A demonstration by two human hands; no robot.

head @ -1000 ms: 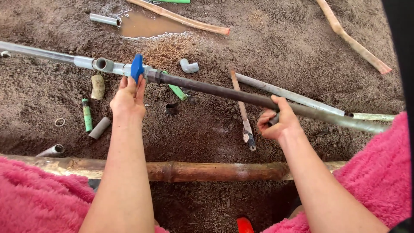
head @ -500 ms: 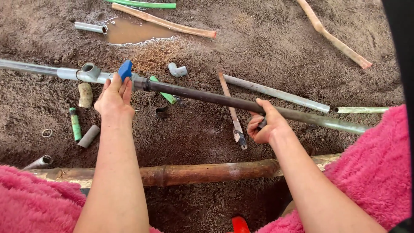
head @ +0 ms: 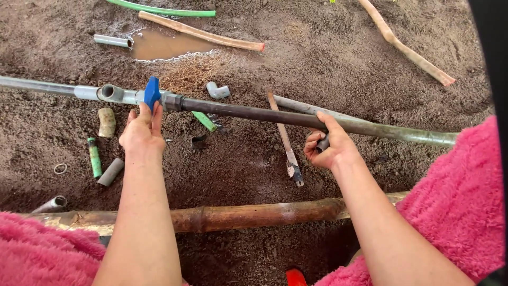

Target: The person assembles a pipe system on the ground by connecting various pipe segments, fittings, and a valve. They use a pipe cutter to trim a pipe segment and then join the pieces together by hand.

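The left hand (head: 142,135) reaches up with its fingertips touching the blue valve handle (head: 152,93) on the long pipe (head: 275,115), which runs left to right across the soil (head: 328,47). The right hand (head: 329,144) curls loosely under the pipe's dark stretch, thumb laid along it, right of a hacksaw (head: 284,139) lying on the ground.

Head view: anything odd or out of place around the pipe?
Muddy puddle on the soil above the pipe. Loose grey elbow and short pipe offcuts lie scattered about. Left hand touches the blue valve handle.
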